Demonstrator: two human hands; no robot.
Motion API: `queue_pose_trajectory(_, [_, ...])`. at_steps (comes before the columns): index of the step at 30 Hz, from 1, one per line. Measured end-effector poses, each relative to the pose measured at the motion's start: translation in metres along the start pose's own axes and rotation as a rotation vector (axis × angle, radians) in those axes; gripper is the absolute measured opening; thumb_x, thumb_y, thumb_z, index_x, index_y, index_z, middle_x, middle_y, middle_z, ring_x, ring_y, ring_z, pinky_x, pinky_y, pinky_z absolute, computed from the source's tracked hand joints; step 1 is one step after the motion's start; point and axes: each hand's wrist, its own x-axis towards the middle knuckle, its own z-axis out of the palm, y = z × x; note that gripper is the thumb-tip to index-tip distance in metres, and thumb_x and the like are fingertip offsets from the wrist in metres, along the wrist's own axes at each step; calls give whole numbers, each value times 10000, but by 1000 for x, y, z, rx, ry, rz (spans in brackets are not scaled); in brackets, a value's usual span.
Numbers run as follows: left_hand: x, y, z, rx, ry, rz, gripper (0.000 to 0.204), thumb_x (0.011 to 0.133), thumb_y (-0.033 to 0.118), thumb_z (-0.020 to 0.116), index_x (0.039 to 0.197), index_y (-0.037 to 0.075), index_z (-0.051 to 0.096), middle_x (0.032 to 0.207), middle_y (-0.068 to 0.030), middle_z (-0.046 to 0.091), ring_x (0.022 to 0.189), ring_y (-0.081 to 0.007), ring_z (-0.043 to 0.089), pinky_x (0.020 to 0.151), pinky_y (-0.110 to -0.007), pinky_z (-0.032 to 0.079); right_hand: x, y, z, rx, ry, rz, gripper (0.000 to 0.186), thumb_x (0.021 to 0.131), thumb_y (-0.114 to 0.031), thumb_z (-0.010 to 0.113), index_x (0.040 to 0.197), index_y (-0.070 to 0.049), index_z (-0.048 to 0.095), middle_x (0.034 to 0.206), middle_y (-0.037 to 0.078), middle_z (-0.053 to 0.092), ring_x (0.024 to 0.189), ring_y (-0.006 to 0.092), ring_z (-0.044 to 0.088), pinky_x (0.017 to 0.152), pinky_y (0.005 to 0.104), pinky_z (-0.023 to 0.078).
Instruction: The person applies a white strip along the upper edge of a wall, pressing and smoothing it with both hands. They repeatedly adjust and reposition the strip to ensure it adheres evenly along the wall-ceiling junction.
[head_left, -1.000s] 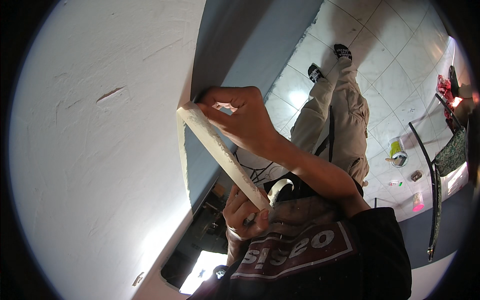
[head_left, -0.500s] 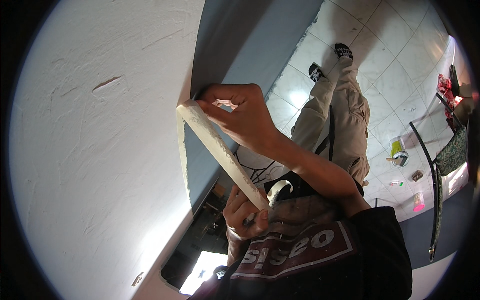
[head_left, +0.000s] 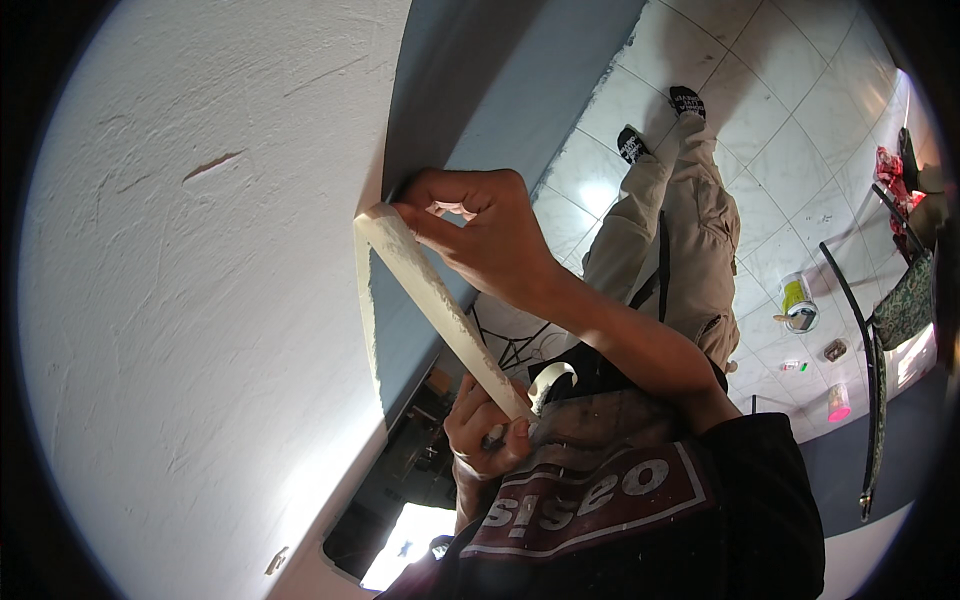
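Observation:
A cream strip of masking tape (head_left: 445,310) with ragged, flecked edges runs taut between my hands. My right hand (head_left: 485,225) is closed in a pinch at its upper end, against the edge where the white wall meets the grey-blue surface. Lower down, in front of my shirt, my left hand (head_left: 488,430) is closed around the other end. Past it the tape curls into a loop; whether this is a roll or a loose end I cannot tell. From the fold at my right fingertips, more tape lies along the wall edge toward me.
On the left stands the rough white wall (head_left: 200,300), with a gouge in it. Grey-blue surface (head_left: 470,90) borders it. On the tiled floor at right are a tin (head_left: 798,305) with a brush across it, a pink-bottomed cup (head_left: 838,403), and a camouflage-patterned chair (head_left: 903,300).
My left hand and the curled end of the tape have shifted slightly to the left. My right hand stays almost in place at the wall edge.

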Motion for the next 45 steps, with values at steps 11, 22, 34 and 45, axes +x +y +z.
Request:
queue_pose_trajectory(11, [-7,-4,-2,22,-10,-15,129,833,98,728,803,34,621,893,-173,735,845,-336,679,799,-429,536,-2,2,2,-10,4,0,141,962,-174,771,901,-49,792,795,66,787,706,138,764,640,280,574])
queue_pose_trajectory(22, [-15,-11,-4,41,0,-6,130,852,105,728,829,17,635,912,-185,738,848,-339,679,796,-422,540,-4,3,0,-8,-27,3,152,973,-174,761,927,-31,786,826,76,792,753,155,769,695,294,596])
queue_pose_trajectory(34, [-22,-26,6,68,87,-48,125,906,82,707,876,-11,629,954,-206,704,830,-308,655,750,-395,521,-4,-35,-6,252,-119,367,353,1058,-326,654,1155,2,742,1024,133,784,945,213,767,882,378,613])
queue_pose_trajectory(45, [-28,-45,5,310,210,132,314,1008,311,715,991,19,599,943,-161,666,805,-301,634,701,-408,512,-10,-35,-1,484,-124,513,272,1053,-242,666,1189,-11,715,1090,151,766,1069,244,759,1106,427,516])
